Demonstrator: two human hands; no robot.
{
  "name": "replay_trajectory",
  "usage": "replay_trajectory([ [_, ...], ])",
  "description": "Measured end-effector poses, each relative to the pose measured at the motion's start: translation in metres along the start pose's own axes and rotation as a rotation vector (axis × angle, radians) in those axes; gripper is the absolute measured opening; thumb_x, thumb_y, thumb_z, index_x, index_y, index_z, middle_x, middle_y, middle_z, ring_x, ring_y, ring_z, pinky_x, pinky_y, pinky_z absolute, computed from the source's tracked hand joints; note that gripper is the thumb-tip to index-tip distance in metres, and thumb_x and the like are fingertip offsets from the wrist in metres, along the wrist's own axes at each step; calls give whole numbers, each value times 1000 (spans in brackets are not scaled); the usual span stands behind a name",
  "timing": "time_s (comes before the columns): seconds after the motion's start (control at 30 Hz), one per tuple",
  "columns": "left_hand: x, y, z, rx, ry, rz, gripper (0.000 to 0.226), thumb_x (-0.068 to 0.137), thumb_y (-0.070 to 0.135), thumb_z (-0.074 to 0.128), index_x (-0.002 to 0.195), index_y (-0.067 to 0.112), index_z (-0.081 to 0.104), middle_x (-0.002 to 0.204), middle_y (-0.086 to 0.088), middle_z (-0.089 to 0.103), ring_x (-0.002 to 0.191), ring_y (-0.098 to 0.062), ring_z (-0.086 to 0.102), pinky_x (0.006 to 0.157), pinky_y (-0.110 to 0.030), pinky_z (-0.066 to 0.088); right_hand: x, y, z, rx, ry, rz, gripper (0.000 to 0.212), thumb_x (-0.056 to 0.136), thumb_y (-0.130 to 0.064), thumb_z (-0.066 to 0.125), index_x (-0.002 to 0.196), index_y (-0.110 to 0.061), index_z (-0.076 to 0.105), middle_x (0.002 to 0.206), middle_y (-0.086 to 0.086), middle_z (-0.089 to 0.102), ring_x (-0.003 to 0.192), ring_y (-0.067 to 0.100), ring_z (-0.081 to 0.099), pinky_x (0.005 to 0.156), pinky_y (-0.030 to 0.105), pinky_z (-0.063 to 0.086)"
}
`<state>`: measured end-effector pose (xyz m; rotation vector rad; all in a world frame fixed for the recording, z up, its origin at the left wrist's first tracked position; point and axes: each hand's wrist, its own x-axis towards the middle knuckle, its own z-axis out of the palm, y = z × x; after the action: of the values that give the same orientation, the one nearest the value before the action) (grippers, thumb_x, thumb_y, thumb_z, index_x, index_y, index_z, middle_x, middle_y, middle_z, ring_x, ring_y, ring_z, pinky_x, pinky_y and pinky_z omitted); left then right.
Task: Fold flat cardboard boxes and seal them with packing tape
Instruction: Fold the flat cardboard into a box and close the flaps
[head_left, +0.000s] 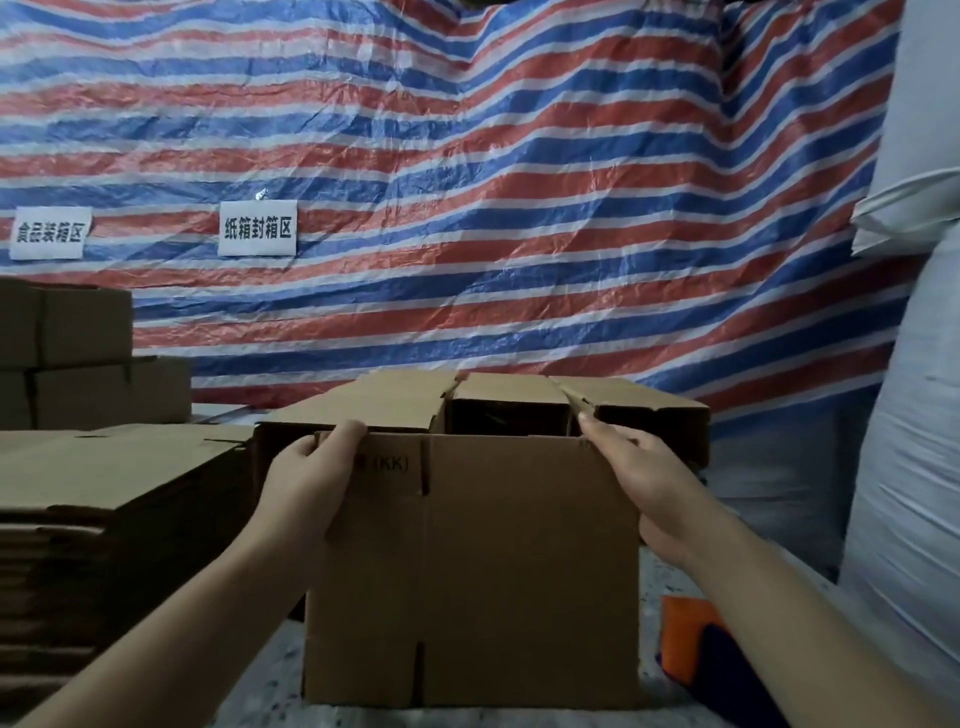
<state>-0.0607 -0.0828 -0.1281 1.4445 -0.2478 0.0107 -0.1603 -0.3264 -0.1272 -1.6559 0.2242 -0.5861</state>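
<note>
A brown cardboard box (498, 571) stands upright on the table right in front of me, marked "(KK)" near its top left. Its upper flaps are spread and the dark inside shows. My left hand (306, 483) grips the near panel's top left corner, fingers curled over the edge. On the right top corner rests my right hand (644, 483), its fingers stretched out along the edge toward a side flap. No tape roll is clearly visible.
A tall stack of flat cardboard sheets (104, 499) lies at the left, with folded boxes (83, 358) behind it. An orange and dark object (696, 649) lies at the lower right. White sacks (914, 415) rise on the right. A striped tarp (467, 182) hangs behind.
</note>
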Motion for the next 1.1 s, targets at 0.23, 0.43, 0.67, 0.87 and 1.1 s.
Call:
replay_trajectory([
  [0.23, -4, -10, 2, -33, 33, 56, 43, 84, 59, 64, 105, 21, 62, 99, -10, 69, 93, -28, 66, 81, -49, 55, -4, 3, -10, 118, -138, -13, 41, 98, -42, 51, 80, -17, 77, 91, 9, 71, 87, 21, 71, 83, 41, 51],
  [0.43, 7, -1, 15, -33, 51, 46, 41, 83, 57, 67, 98, 18, 65, 89, -8, 70, 81, -23, 66, 56, -30, 46, -7, -9, -15, 145, -106, 41, 32, 96, -37, 55, 83, -15, 74, 87, 9, 66, 87, 23, 64, 84, 44, 49],
  [0.67, 10, -16, 19, -48, 31, 41, 40, 84, 55, 67, 98, 18, 65, 87, -9, 71, 84, -27, 67, 63, -37, 52, -5, -2, -17, 151, -111, 71, 37, 98, -38, 53, 75, -16, 71, 78, 6, 65, 76, 18, 65, 78, 40, 49],
  [0.87, 11, -9, 16, -3, -7, 5, 36, 86, 52, 64, 98, 18, 64, 87, -9, 69, 83, -24, 64, 61, -33, 46, -5, -6, -17, 165, -127, 95, 35, 96, -36, 54, 72, -17, 71, 76, 4, 63, 71, 15, 64, 74, 39, 48],
  [1.1, 10, 27, 5, 22, -214, -75, 31, 92, 35, 49, 97, 9, 64, 95, -19, 67, 96, -36, 63, 89, -45, 47, -18, -24, -3, 271, -259, 82, 31, 82, -40, 59, 89, -16, 77, 83, 6, 68, 75, 15, 69, 67, 34, 58],
])
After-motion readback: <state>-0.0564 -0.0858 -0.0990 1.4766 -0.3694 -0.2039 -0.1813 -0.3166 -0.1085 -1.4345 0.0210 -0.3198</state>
